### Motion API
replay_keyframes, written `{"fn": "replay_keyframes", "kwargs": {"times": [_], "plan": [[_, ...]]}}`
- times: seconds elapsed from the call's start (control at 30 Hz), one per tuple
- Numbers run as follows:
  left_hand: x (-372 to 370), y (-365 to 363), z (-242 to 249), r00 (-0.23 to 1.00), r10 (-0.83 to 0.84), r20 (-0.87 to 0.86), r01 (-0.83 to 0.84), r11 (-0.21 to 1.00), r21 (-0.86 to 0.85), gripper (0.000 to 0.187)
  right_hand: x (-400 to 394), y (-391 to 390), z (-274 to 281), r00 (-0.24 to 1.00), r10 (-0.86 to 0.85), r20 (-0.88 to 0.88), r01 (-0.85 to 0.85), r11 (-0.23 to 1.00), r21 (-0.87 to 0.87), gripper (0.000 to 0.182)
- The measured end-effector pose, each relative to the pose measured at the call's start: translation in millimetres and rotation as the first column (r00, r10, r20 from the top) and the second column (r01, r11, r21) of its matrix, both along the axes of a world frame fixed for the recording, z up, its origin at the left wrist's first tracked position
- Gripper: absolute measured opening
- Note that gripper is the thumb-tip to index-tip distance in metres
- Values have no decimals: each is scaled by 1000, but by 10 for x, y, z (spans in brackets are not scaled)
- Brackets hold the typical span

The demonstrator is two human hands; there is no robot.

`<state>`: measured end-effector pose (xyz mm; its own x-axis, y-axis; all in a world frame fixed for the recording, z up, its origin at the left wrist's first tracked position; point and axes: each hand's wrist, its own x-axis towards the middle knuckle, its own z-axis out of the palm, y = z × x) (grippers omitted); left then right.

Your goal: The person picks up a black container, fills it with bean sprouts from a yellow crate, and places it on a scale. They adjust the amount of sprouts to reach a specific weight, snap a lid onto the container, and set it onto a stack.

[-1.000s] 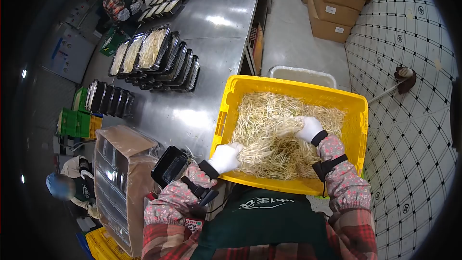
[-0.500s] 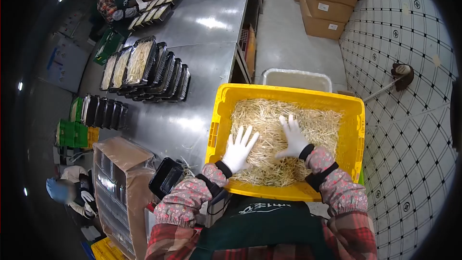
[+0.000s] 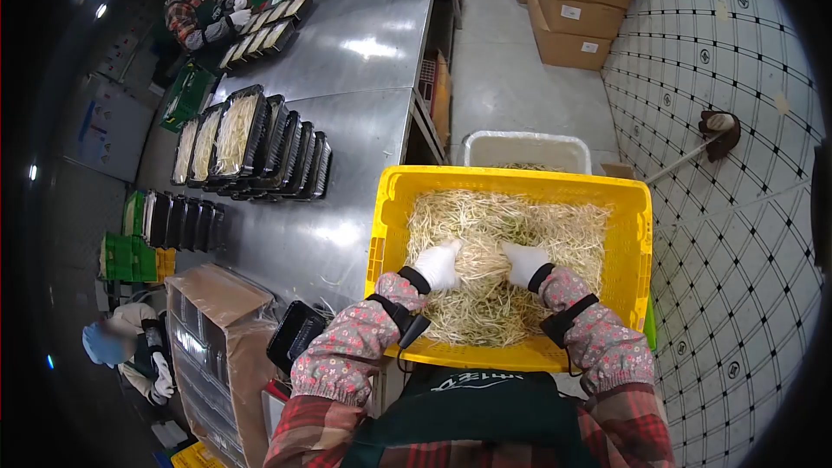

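Splayed apart over the sprouts (image 3: 555, 224) in the earlier frame, the left hand (image 3: 436, 266) and right hand (image 3: 525, 263) have drawn together and curled shut. Left of the yellow crate (image 3: 511, 177) runs the metal worktop (image 3: 351, 117); just off its near left corner leans a black tray (image 3: 296, 335). Sprouts fill the crate's floor; mid-crate, both hands grip a bunch (image 3: 482, 262) between them. Gathering seems the step in hand; the next move likely calls for an even grip, keeping loose strands together.

Smooth, glossy metal across table (image 3: 347, 113); shiny plastic for crate (image 3: 630, 243) and trays (image 3: 290, 156); matt cardboard for boxes (image 3: 572, 26); patterned cloth for sleeves (image 3: 342, 351).
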<state>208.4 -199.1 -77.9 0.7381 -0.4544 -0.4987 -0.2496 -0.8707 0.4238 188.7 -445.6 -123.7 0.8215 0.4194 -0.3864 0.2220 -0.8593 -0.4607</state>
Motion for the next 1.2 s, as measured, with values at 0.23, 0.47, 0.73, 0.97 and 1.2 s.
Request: {"fn": "replay_keyframes", "kwargs": {"times": [0.23, 0.47, 0.73, 0.97, 1.2], "plan": [[-322, 248, 252, 973, -109, 205, 111, 994, 3, 61, 421, -773, 365, 937, -347, -46, 347, 906, 243, 32], [-603, -73, 275, 892, -190, 411, 216, 976, -17, 96, 523, 35, 140, 965, -6, -263, 20, 998, 52, 78], [-1204, 298, -306, 530, 592, -608, -818, 167, -550, 83, 713, 103, 241, 942, -297, -155, 317, 940, 126, 101], [-1253, 253, -134, 440, 237, -866, -887, -34, -460, 64, -309, 734, 563, 998, 27, 52, -34, 991, 128, 131], [-1481, 437, 131, 496, 398, -771, -866, 168, -471, 72, -712, 1087, 515, 985, 74, 156, -43, 981, -190, 133]]}}
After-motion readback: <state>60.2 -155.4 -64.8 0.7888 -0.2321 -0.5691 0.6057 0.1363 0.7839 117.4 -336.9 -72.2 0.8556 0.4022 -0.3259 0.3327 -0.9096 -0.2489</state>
